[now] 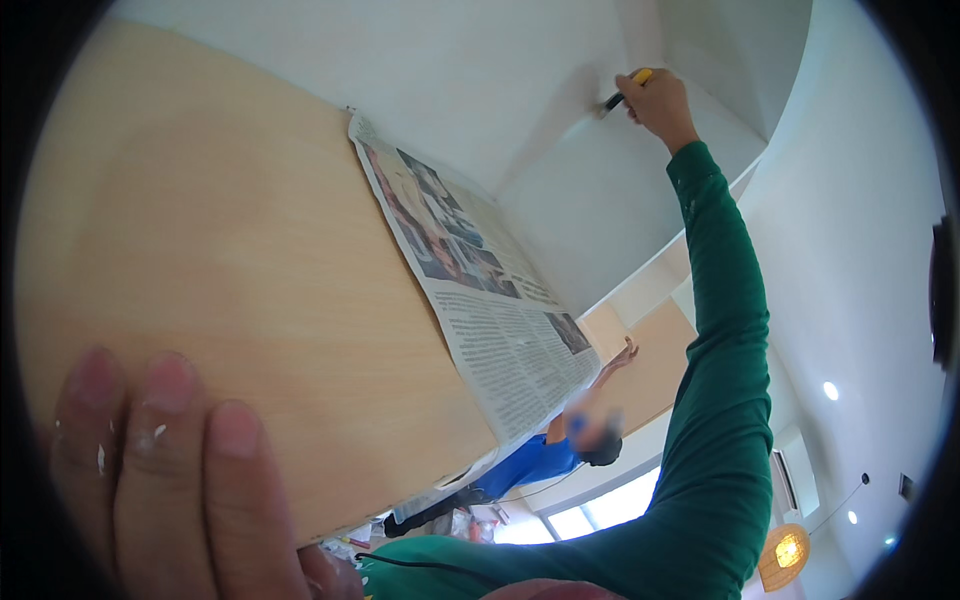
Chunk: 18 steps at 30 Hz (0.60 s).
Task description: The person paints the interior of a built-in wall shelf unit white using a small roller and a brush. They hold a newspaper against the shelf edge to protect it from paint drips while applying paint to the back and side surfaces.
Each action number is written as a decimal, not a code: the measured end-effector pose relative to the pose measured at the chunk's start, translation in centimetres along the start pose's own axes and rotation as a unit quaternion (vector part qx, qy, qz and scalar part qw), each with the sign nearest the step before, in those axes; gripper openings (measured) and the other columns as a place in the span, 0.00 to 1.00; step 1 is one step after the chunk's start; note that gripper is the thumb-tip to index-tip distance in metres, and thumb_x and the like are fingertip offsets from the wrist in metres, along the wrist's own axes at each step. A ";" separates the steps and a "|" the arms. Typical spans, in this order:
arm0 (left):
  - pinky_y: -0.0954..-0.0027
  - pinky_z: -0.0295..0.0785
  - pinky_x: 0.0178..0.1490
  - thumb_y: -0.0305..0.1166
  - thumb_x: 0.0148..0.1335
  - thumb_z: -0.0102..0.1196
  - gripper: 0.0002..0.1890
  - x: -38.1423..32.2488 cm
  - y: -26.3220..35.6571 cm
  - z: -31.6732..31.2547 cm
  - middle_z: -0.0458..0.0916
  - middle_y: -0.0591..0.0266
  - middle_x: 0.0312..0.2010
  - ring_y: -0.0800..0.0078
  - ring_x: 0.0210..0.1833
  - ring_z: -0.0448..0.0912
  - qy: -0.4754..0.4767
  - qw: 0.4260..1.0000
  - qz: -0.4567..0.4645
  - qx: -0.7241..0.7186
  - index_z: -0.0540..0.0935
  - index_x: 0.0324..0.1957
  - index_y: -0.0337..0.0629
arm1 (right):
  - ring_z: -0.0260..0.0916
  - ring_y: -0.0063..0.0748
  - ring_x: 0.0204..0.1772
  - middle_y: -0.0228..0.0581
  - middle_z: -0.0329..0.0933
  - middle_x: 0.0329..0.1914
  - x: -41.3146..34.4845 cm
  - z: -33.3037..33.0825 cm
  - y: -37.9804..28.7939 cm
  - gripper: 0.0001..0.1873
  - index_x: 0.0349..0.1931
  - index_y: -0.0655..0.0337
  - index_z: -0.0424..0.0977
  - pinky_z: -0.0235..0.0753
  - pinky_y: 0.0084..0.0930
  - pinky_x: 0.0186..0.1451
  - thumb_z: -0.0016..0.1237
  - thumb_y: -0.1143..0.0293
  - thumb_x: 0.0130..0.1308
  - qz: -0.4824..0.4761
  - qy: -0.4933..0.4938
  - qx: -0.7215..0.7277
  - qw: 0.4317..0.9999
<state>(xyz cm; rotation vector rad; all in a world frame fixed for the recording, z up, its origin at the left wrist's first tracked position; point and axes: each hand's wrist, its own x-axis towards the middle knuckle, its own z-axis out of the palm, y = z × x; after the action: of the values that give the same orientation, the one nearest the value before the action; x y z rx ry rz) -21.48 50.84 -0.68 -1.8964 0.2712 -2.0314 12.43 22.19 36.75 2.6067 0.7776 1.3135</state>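
Observation:
My right hand [657, 103], in a long green sleeve, grips a paintbrush [616, 101] with a yellow and black handle. Its bristles meet the white painted wall surface [570, 142] near an inner corner, where a shadow falls. My left hand [176, 465] is large in the lower left, its fingers extended close together across a light wood-grain panel [262, 247]. Wet whitish smears shine on those fingers. The thumb is partly visible by the panel's lower edge; I cannot tell whether it grips that edge. A newspaper sheet [480, 277] covers the panel's border along the white wall.
Beyond the panel, a person in a blue top [525, 461] reaches one arm up beside wooden cabinetry [656, 352]. A woven pendant lamp [784, 556] hangs at lower right, near a wall air conditioner [796, 472]. Bagged items [461, 525] lie below.

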 end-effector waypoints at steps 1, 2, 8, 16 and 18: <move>0.51 0.79 0.56 0.41 0.76 0.38 0.24 -0.2 -0.2 -0.2 0.89 0.50 0.40 0.53 0.46 0.87 -0.002 1.000 0.000 0.004 0.86 0.45 0.35 | 0.85 0.50 0.27 0.54 0.86 0.28 -0.3 0.0 -1.0 0.23 0.36 0.69 0.85 0.86 0.41 0.42 0.58 0.52 0.68 0.054 -0.061 0.078 0.994; 0.51 0.79 0.56 0.41 0.76 0.38 0.24 -0.1 0.0 0.0 0.89 0.50 0.40 0.53 0.46 0.87 0.002 1.000 0.002 0.001 0.86 0.45 0.35 | 0.83 0.41 0.23 0.49 0.86 0.27 -0.3 -0.4 -0.3 0.23 0.36 0.71 0.85 0.86 0.35 0.38 0.60 0.53 0.68 0.051 -0.047 0.075 0.995; 0.51 0.79 0.56 0.42 0.76 0.38 0.24 -0.4 0.2 0.2 0.89 0.51 0.39 0.54 0.45 0.87 0.008 1.000 -0.002 -0.008 0.86 0.44 0.36 | 0.85 0.56 0.34 0.54 0.87 0.30 4.1 -4.8 3.3 0.21 0.38 0.63 0.88 0.85 0.45 0.46 0.57 0.51 0.70 -0.116 0.217 -0.189 0.951; 0.52 0.79 0.56 0.42 0.76 0.38 0.24 -0.5 0.0 0.6 0.89 0.52 0.38 0.55 0.44 0.87 0.013 1.000 -0.005 -0.004 0.86 0.44 0.37 | 0.84 0.59 0.36 0.54 0.86 0.30 -5.1 2.8 -0.8 0.18 0.37 0.60 0.88 0.84 0.48 0.47 0.57 0.53 0.73 -0.109 0.010 -0.043 0.993; 0.53 0.79 0.56 0.42 0.76 0.38 0.24 -0.6 -0.1 0.6 0.89 0.52 0.38 0.56 0.44 0.87 0.021 1.000 -0.005 -0.006 0.86 0.43 0.37 | 0.83 0.61 0.34 0.57 0.84 0.29 -9.0 6.6 -1.2 0.18 0.38 0.62 0.87 0.83 0.49 0.46 0.58 0.54 0.72 -0.140 -0.061 -0.038 0.988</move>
<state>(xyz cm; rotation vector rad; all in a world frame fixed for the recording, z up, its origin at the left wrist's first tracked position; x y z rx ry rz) -20.89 51.22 -1.13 -1.8680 0.2850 -2.0828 12.65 19.60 25.88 2.3856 1.0063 1.0720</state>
